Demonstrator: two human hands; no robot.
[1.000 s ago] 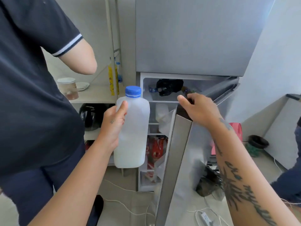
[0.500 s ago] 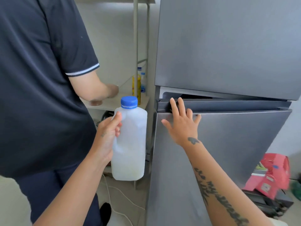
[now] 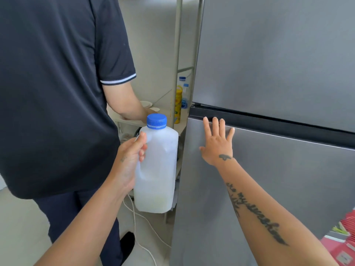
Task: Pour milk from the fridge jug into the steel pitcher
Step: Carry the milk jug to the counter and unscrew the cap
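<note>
The left hand [image 3: 127,166] has its fingers curled through the handle of the milk jug [image 3: 157,167], holding it upright in the air with the blue cap [image 3: 156,121] screwed on, just left of the fridge door [image 3: 278,189]. The right hand [image 3: 218,144] lies flat on that closed lower door near its top edge, fingers straight and spread, gripping nothing. A second person in a dark shirt [image 3: 53,83] stands close on the left, reaching toward a shelf [image 3: 134,121] beside the fridge.
</note>
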